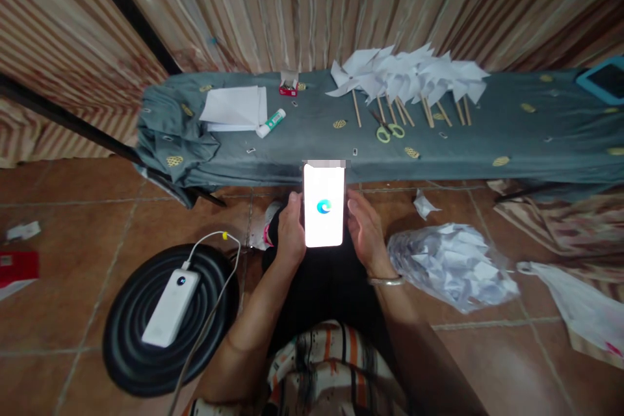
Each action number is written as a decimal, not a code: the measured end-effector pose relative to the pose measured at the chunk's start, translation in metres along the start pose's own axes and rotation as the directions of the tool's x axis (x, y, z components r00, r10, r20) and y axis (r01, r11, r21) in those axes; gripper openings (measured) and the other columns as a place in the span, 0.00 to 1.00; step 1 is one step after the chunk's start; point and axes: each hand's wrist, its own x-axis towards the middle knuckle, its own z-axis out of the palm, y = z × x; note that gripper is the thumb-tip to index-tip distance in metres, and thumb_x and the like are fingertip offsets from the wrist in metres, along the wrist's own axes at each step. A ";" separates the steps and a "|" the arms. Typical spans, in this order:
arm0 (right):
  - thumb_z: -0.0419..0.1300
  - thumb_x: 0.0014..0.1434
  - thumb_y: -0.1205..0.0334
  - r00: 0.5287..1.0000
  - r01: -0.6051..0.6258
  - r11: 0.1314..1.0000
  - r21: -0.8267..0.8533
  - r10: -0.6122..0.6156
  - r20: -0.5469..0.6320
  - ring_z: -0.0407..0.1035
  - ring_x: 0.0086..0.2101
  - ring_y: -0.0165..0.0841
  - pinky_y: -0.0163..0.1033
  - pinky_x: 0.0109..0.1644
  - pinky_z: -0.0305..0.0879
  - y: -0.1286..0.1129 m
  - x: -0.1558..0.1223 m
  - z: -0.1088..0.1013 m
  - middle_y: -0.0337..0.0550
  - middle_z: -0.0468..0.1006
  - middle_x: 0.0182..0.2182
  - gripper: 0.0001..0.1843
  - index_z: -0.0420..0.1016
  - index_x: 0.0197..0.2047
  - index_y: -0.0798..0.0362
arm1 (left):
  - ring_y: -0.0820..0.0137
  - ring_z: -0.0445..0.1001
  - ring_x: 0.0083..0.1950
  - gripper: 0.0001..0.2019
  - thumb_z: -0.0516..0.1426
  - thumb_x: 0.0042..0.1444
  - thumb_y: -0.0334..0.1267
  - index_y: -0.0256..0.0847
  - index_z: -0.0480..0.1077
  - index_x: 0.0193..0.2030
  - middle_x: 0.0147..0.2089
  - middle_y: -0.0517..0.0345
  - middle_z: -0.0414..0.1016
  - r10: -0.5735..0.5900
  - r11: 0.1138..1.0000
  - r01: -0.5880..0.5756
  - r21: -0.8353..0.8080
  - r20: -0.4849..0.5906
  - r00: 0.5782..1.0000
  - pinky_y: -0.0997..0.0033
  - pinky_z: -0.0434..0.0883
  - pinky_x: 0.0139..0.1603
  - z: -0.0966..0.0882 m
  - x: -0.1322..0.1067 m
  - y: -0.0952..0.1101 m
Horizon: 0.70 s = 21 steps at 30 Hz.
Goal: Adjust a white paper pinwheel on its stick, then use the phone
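Note:
A smartphone (pixel 324 227) is held upright above my lap, its bright white screen showing a blue-green swirl logo. My left hand (pixel 291 231) grips its left edge, with the thumb along the side. At the right edge my right hand (pixel 364 227) is curled round the phone, its fingertips partly hidden behind it. Beyond the phone, on the cloth-covered bench (pixel 312 143), lie white paper pinwheels (pixel 409 75) on wooden sticks, green-handled scissors (pixel 387 131), a glue stick (pixel 272 123), a stack of white paper (pixel 234 107) and a small open red box (pixel 288 86).
On the floor at left, a white power bank (pixel 170 309) with a cable rests on a black round stool (pixel 119 338). A clear bag of folded paper (pixel 453 266) lies at right, near a white plastic bag (pixel 580 299). A blue-framed tablet (pixel 604 81) sits at the bench's right end.

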 end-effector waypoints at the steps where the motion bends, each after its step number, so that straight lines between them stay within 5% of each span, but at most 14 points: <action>1: 0.70 0.59 0.40 1.000 0.007 1.000 0.019 -0.007 0.016 0.80 0.54 0.48 0.55 0.62 0.77 -0.004 0.006 0.001 0.44 0.88 0.51 0.23 0.83 0.51 0.45 | 0.58 0.87 0.44 0.37 0.52 0.62 0.75 0.40 0.82 0.45 0.41 0.48 0.89 0.004 1.000 -0.004 -0.010 0.000 1.000 0.61 0.79 0.44 0.001 0.001 0.003; 9: 0.70 0.57 0.37 0.983 0.155 0.980 0.124 -0.165 0.077 0.81 0.54 0.47 0.53 0.59 0.78 -0.048 0.066 0.025 0.44 0.89 0.45 0.22 0.83 0.41 0.47 | 0.58 0.86 0.44 0.39 0.54 0.59 0.76 0.38 0.82 0.45 0.40 0.49 0.88 0.076 0.995 -0.074 -0.066 0.018 0.997 0.63 0.78 0.43 0.017 0.022 0.025; 14: 0.65 0.59 0.34 0.983 0.151 0.973 0.173 -0.166 0.081 0.83 0.49 0.46 0.49 0.51 0.78 -0.071 0.102 0.037 0.43 0.89 0.40 0.27 0.84 0.46 0.47 | 0.57 0.86 0.44 0.38 0.56 0.56 0.78 0.39 0.81 0.42 0.38 0.49 0.88 0.097 0.989 -0.096 -0.108 0.002 0.995 0.64 0.77 0.42 0.032 0.041 0.035; 21: 0.66 0.57 0.30 0.973 0.177 0.970 0.165 -0.197 0.120 0.83 0.49 0.47 0.49 0.51 0.79 -0.082 0.148 0.036 0.42 0.88 0.37 0.28 0.83 0.42 0.47 | 0.55 0.86 0.40 0.42 0.59 0.43 0.84 0.40 0.80 0.36 0.35 0.49 0.87 0.080 0.989 -0.078 -0.127 0.017 0.997 0.62 0.76 0.37 0.064 0.075 0.053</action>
